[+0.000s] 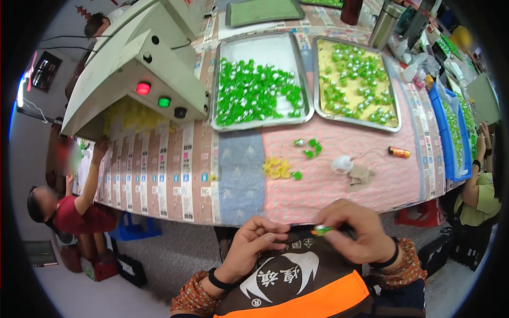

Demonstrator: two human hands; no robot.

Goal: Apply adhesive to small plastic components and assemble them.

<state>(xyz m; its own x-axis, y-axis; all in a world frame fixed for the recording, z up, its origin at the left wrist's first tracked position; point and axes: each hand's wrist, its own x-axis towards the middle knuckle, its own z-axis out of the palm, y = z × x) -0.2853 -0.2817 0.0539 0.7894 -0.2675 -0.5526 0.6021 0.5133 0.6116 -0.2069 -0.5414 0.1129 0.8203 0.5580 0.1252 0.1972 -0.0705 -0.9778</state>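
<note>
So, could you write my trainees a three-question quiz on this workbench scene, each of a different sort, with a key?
1. The right hand holds:
A) a metal flask
B) a small green piece
C) a blue bin

2. True or false: in the picture, the red button on the cream machine sits left of its green button.

3. Fill in: the cluster of yellow pieces lies on a cloth coloured ____.

Key: 1. B; 2. True; 3. pink
</note>
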